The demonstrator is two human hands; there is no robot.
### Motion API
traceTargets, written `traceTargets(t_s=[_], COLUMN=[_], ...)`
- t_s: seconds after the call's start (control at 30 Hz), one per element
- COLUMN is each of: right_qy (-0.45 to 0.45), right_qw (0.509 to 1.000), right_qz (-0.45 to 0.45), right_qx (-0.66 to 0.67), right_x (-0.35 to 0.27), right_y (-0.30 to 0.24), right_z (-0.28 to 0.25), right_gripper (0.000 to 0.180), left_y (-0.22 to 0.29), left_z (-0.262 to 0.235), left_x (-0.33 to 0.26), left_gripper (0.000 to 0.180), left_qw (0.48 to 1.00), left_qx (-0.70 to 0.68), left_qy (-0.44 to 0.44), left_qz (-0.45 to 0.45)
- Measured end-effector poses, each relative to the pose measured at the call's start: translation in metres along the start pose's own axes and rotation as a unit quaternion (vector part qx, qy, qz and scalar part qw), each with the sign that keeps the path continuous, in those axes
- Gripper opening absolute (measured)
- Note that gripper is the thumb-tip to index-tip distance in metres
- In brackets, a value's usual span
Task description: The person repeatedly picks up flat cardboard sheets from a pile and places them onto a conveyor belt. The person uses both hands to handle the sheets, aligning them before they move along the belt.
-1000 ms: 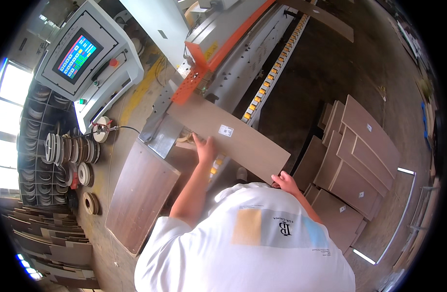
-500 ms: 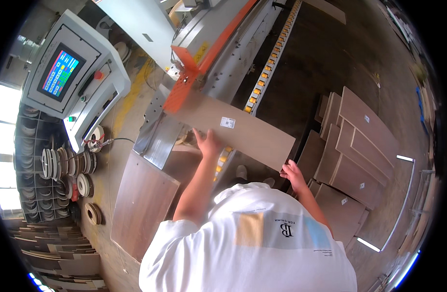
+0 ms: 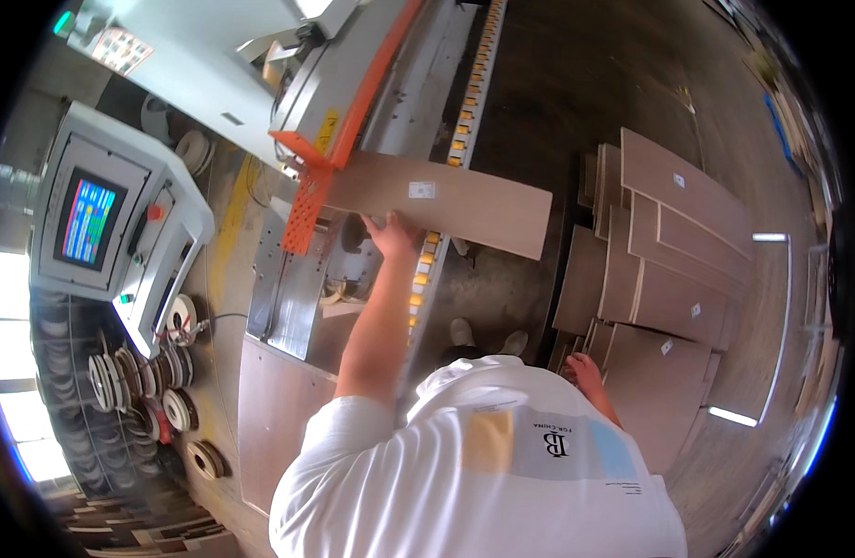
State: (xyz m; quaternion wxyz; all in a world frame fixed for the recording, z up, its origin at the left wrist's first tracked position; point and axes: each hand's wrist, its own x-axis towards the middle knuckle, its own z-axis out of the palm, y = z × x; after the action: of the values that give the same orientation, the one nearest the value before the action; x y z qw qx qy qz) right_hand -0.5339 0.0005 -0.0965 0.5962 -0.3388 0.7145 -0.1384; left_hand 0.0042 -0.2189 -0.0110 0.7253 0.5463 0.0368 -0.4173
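A brown rectangular wood panel [image 3: 474,209] with a small white label lies across the roller rail, its left end beneath the perforated orange guard [image 3: 307,200] of a machine. My left hand [image 3: 392,237] touches the panel's near edge, thumb and forefinger spread; its other fingers are partly hidden. At my right side, apart from the panel, is my right hand [image 3: 586,372]. Its fingers are loosely bent and slightly apart, with nothing seen in them. Stacked brown panels [image 3: 669,372] lie nearest to that hand.
A grey control console [image 3: 120,214] with a lit screen stands at left. Rolls of edging strip [image 3: 181,409] sit below it. The yellow-wheeled roller rail [image 3: 465,121] runs away from me. A large board [image 3: 283,409] lies left of my arm. A metal frame [image 3: 772,325] rests at right.
My right hand has left the panel's near right corner and drawn back to my side. The panel has turned straighter across the rail, with my left hand still at its edge. The view has shifted.
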Motion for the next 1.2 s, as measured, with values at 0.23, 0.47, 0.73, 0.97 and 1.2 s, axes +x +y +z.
traceTargets(t_s=[0.23,0.47,0.73,0.97,1.2], right_qy=[0.012,0.095,0.240,0.299,0.357], right_qw=[0.982,0.984,0.949,0.786,0.723], right_qz=[0.039,0.023,0.192,0.291,0.299], right_qx=[-0.184,-0.150,0.067,0.456,0.510], right_x=[-0.020,0.023,0.102,0.138,0.142], right_y=[0.108,0.182,0.170,0.180,0.173], right_z=[-0.023,-0.029,-0.088,-0.093,-0.077], right_gripper=[0.038,0.028,0.035,0.040,0.045], left_y=[-0.030,-0.066,-0.072,-0.078,-0.081], left_z=[-0.031,-0.030,-0.033,-0.032,-0.029], left_x=[0.045,-0.065,-0.054,-0.051,-0.055], left_gripper=[0.040,0.060,0.064,0.064,0.067], left_qw=[0.949,0.616,0.548,0.515,0.514], left_qx=[0.292,0.734,0.794,0.811,0.812], left_qy=[-0.120,-0.149,-0.082,-0.074,-0.065], left_qz=[-0.006,0.243,0.248,0.269,0.270])
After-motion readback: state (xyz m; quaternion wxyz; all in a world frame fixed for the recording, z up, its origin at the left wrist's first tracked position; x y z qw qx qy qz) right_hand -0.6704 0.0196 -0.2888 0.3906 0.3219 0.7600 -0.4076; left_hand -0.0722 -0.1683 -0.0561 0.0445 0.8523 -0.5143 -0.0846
